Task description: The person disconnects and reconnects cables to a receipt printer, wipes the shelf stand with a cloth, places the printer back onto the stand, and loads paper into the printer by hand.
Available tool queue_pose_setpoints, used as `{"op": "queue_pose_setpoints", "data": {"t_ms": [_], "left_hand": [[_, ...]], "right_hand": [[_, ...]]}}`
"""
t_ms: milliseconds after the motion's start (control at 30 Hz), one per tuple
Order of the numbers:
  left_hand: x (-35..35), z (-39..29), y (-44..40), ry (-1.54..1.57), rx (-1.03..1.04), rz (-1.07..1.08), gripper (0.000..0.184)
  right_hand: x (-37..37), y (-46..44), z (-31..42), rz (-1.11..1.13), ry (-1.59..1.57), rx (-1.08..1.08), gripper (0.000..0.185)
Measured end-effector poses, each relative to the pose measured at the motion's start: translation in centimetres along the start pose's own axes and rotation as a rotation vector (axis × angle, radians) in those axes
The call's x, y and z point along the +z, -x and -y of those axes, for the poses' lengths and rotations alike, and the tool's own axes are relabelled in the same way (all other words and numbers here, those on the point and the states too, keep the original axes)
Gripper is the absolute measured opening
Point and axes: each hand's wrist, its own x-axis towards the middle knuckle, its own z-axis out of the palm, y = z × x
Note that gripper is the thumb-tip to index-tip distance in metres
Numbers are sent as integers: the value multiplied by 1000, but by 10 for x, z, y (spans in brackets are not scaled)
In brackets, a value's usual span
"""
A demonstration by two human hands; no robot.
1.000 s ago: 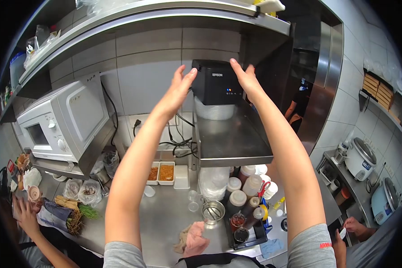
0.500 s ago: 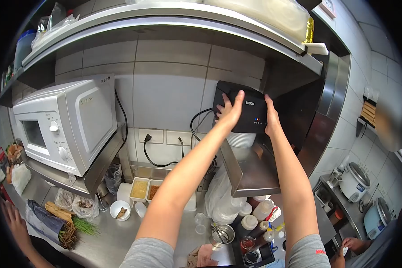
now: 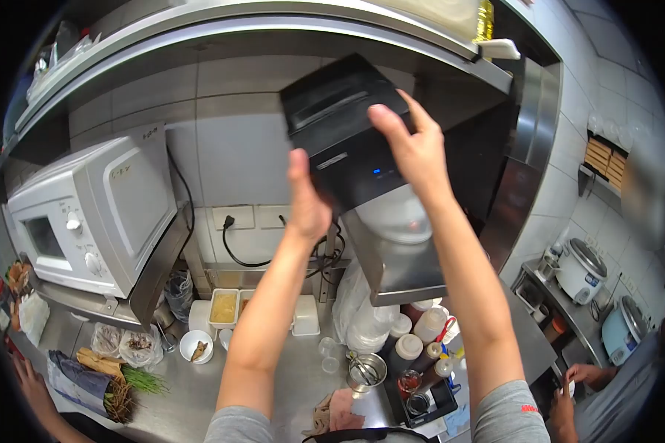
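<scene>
A black Epson printer (image 3: 347, 133) is held up and tilted between my two hands, off the stack of round white lids or plates (image 3: 395, 214) on the steel shelf (image 3: 410, 266). My left hand (image 3: 308, 199) presses its lower left side with the thumb up. Around its right edge is my right hand (image 3: 419, 144), the thumb on the front and a finger along the top. A small blue light glows on the printer's front. Dark cables (image 3: 332, 251) hang behind and below it.
A white microwave (image 3: 89, 214) stands on a shelf at left. Below are sauce bottles (image 3: 406, 351), a metal bowl (image 3: 366, 371), food trays (image 3: 224, 306) and a pink cloth (image 3: 343, 410). Co-workers' hands show at left (image 3: 33, 387) and right (image 3: 573, 384); rice cookers (image 3: 582, 269) sit beyond.
The printer has been lifted from the stack and tipped, so its top now faces me. My hands have moved up and left with it, and the stack beneath is more exposed.
</scene>
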Motion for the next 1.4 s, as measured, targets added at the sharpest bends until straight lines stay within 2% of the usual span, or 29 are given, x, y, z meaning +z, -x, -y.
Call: {"op": "queue_pose_setpoints", "data": {"t_ms": [33, 100, 133, 200, 267, 300, 333, 367, 433, 467, 567, 633, 667, 700, 767, 833, 867, 900, 967, 1033, 1067, 1100, 1133, 1200, 1233, 1267, 1300, 1333, 1400], "left_hand": [[-6, -8, 9, 17, -38, -12, 87], [-6, -29, 38, 54, -113, -121, 103], [0, -44, 53, 44, -111, -121, 104], [-16, -64, 82, 239, -120, -93, 98], [-20, -81, 105, 161, -13, -305, 87], [-38, -91, 121, 286, -71, -442, 83], [-75, -100, 132, 295, -153, 172, 80], [-50, -105, 141, 208, -65, -68, 78], [-46, -109, 168, 294, -96, -238, 94], [-50, -110, 181, 299, -117, -303, 95], [-69, -99, 214, 203, -194, -387, 100], [-86, -87, 235, 103, -247, -423, 104], [-95, -82, 245, 47, -273, -437, 105], [-104, -79, 255, -14, -299, -448, 107], [-125, -73, 274, -138, -346, -453, 110], [-142, -72, 289, -293, -380, -403, 114], [-149, -71, 291, -385, -378, -350, 116], [-151, -73, 291, -501, -361, -284, 118], [-152, -80, 285, -734, -358, -127, 115], [-138, -109, 270, -888, -797, 62, 96], [-135, -104, 270, -974, -659, 120, 85], [-138, -106, 278, -1034, -688, 184, 84], [-148, -100, 295, -939, -560, 147, 87], [-170, -80, 335, -602, -601, -90, 103], [-188, -68, 351, -466, -670, -302, 103], [-183, -60, 355, -447, -681, -385, 100], [-198, -48, 371, -429, -689, -563, 98], [-223, -29, 388, -341, -629, -678, 94], [-227, -18, 389, -384, -566, -812, 87]], "right_hand": [[4, 8, 9, -28, 109, -78, 80], [13, 33, 40, -39, 125, -146, 79], [16, 44, 43, -4, 101, -153, 77], [27, 66, 51, -1, 167, -253, 75], [37, 93, 63, -10, 347, -325, 75], [41, 109, 71, 10, 419, -338, 75], [42, 122, 77, 58, 430, -367, 75], [44, 138, 86, 79, 442, -376, 74], [48, 173, 95, 119, 430, -390, 68], [54, 192, 98, 99, 424, -385, 67], [55, 239, 100, 292, 433, -388, 68], [57, 270, 89, 389, 293, -383, 74], [47, 276, 88, 448, 201, -247, 83], [41, 279, 90, 366, 337, -93, 102], [21, 271, 76, 680, 196, 539, 124], [7, 289, 50, 671, -75, 593, 141], [2, 296, 51, 669, -18, 650, 142], [0, 312, 42, 604, -6, 604, 142], [-9, 335, 28, 559, -100, 759, 139], [-11, 356, 17, 486, -162, 846, 134], [-6, 380, 0, 425, -179, 823, 128], [-2, 395, -10, 365, -245, 747, 127], [0, 403, -10, 395, -209, 773, 127], [7, 432, -18, 427, -95, 788, 128], [12, 435, -12, 439, -69, 812, 129], [16, 435, -4, 449, -39, 832, 129], [19, 435, 4, 459, -7, 852, 130], [22, 437, 8, 509, 77, 811, 122], [37, 466, -2, 529, 94, 764, 113]]}}
